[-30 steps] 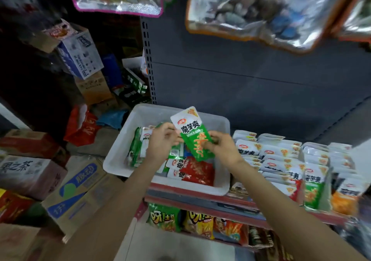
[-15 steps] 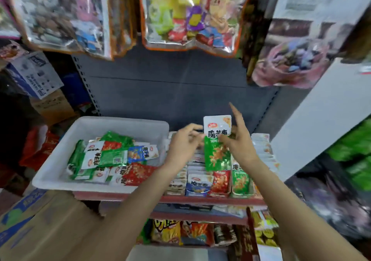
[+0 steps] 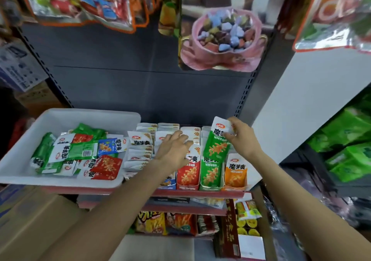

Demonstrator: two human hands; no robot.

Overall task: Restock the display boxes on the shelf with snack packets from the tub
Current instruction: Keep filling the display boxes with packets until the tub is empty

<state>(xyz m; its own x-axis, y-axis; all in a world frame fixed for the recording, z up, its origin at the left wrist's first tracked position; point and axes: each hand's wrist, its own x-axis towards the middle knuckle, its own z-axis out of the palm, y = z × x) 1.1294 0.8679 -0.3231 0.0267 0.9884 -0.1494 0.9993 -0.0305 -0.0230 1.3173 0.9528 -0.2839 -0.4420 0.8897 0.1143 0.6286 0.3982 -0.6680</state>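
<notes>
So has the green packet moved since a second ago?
Yes. The green packet went right, from over the white tub to above the green display box.

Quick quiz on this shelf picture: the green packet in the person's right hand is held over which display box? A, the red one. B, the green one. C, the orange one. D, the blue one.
B: the right hand pinches the top of the green packet, whose lower end hangs right above the green box, between the red box and the orange box.
</notes>
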